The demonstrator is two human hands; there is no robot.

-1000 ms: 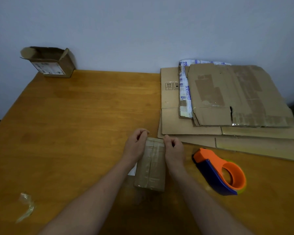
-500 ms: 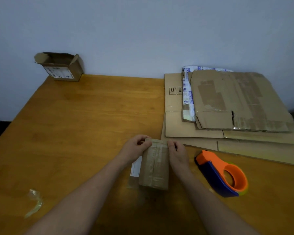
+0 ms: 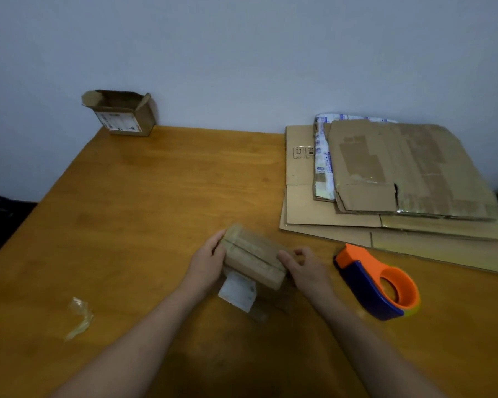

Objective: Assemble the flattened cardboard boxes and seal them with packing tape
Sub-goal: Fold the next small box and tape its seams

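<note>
A small taped cardboard box [image 3: 252,255] is held just above the wooden table [image 3: 144,214] near its front middle, turned at an angle, with a white label [image 3: 237,291] on its underside. My left hand [image 3: 209,261] grips the box's left end. My right hand [image 3: 306,270] holds the right end with fingers curled. An orange and blue tape dispenser [image 3: 378,282] lies on the table right of my right hand. A stack of flattened cardboard boxes [image 3: 400,179] lies at the back right.
An assembled small box [image 3: 121,113] with open flaps stands at the table's back left corner against the wall. A crumpled scrap of clear tape [image 3: 79,317] lies at the front left.
The small box has been turned from pointing away from me to lying diagonally, and its white label now shows beneath. Both hands shifted with it. The camera view tilted.
</note>
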